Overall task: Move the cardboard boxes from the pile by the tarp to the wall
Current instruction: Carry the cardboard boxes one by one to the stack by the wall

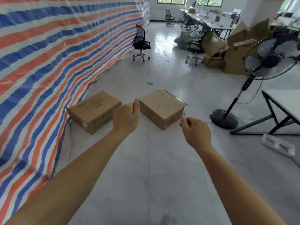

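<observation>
Two brown cardboard boxes lie on the pale floor by the striped tarp [48, 62]. The left box [94, 109] touches the tarp's bottom edge. The right box [162, 108], taped on top, stands apart to the right of it. My left hand [126, 117] is at the right box's left side, thumb up beside its top edge, fingers hidden behind the hand. My right hand [196, 129] is at the box's near right corner with loosely curled fingers and holds nothing. Both arms reach forward.
A standing fan [266, 62] with a round base [224, 118] is to the right, beside a white table with black legs [279, 114]. Office chairs [141, 43], a heap of opened cartons [227, 51] and long desks fill the back right. A white foam piece [277, 145] lies on the floor.
</observation>
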Tool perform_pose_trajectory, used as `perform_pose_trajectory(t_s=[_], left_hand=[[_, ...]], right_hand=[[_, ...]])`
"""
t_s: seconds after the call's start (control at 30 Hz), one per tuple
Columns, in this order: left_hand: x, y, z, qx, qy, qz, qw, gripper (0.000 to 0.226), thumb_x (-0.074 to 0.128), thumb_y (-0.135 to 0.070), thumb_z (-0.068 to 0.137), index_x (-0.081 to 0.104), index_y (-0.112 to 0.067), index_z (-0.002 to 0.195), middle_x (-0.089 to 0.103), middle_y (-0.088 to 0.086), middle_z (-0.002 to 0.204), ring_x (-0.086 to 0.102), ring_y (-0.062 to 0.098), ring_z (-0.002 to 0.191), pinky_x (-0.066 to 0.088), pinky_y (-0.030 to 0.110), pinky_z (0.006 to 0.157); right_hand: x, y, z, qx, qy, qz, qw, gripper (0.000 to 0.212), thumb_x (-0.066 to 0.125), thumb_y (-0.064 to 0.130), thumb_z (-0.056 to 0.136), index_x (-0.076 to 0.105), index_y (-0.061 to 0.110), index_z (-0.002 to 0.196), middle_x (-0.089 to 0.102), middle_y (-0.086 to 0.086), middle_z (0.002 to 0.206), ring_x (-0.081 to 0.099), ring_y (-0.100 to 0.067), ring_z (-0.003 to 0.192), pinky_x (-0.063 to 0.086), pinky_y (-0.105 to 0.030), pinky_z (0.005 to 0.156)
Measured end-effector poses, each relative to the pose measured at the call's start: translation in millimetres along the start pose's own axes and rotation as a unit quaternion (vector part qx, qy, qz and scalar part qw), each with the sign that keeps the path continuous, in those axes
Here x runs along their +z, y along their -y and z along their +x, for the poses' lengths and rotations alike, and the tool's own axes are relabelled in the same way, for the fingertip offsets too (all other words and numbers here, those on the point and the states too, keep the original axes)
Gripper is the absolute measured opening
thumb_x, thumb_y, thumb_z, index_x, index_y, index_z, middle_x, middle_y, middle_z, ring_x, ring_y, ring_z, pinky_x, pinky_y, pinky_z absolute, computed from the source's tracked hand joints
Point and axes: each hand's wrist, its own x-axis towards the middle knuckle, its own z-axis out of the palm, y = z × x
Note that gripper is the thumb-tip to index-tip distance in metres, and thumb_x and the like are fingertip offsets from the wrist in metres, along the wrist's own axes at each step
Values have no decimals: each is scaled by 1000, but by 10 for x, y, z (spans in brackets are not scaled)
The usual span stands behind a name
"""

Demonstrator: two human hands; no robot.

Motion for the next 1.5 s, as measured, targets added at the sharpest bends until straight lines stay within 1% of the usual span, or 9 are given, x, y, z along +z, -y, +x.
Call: perform_pose_trajectory(t_s=[0.13,0.3,0.43,0.63,0.8,1.07,1.27,1.4,1.5], left_hand=[[876,96,878,0,25,12,1000,64,34,-36,108,38,-11,50,36,0,43,39,17,41,24,31,48],[1813,15,2091,14,36,32,999,62,33,-37,108,37,-11,52,38,2,46,42,20,45,23,32,48],[2292,-213,3016,7,29,45,999,61,32,-38,108,35,-12,52,38,3,48,43,20,47,25,30,47],[3005,-223,4432,-13,12,22,1000,59,33,-36,108,32,-13,53,32,2,47,34,18,43,20,33,46],[3717,18,5496,-27,1,-2,1000,58,34,-34,108,30,-13,54,30,2,47,32,19,43,19,33,47],[4943,175,7467,-48,43,-27,998,59,34,-33,108,28,-15,53,29,-1,46,30,17,41,18,32,46],[5899,171,8339,-72,92,-17,993,59,34,-33,108,28,-15,52,29,-2,46,30,16,41,19,31,46],[6659,347,8709,-116,111,4,987,61,32,-35,108,29,-14,51,30,-1,45,28,16,40,18,31,46],[7207,582,8853,-170,122,24,978,62,31,-34,108,30,-14,50,31,-2,45,28,16,40,18,32,47]], right_hand=[[342,-397,1031,32,6,8,999,49,43,44,101,70,11,77,70,-2,70,63,-22,67,51,-34,66],[690,-768,2508,42,17,48,998,50,45,41,101,67,11,68,64,-3,60,59,-22,56,42,-29,53],[788,-857,3599,36,45,39,998,49,45,40,102,70,10,72,66,-4,60,61,-22,58,41,-28,53],[1102,-809,5201,10,88,25,996,48,44,41,102,72,13,76,70,-1,68,64,-20,60,52,-33,59],[1514,-899,6379,-3,102,-12,995,48,43,42,103,72,14,77,71,0,70,65,-18,64,47,-28,57],[2140,-1074,8412,34,121,-46,991,49,41,46,101,73,15,80,73,1,75,66,-20,69,58,-37,70],[2414,-1494,9507,63,139,-34,988,47,43,45,102,73,13,84,74,-2,78,68,-22,74,58,-38,72],[2799,-1915,10252,86,201,-27,975,42,42,48,102,71,16,104,74,0,96,66,-22,89,51,-35,72],[3284,-2329,10733,118,304,-35,945,59,43,57,100,42,20,146,61,-8,135,57,-29,122,45,-41,93]])
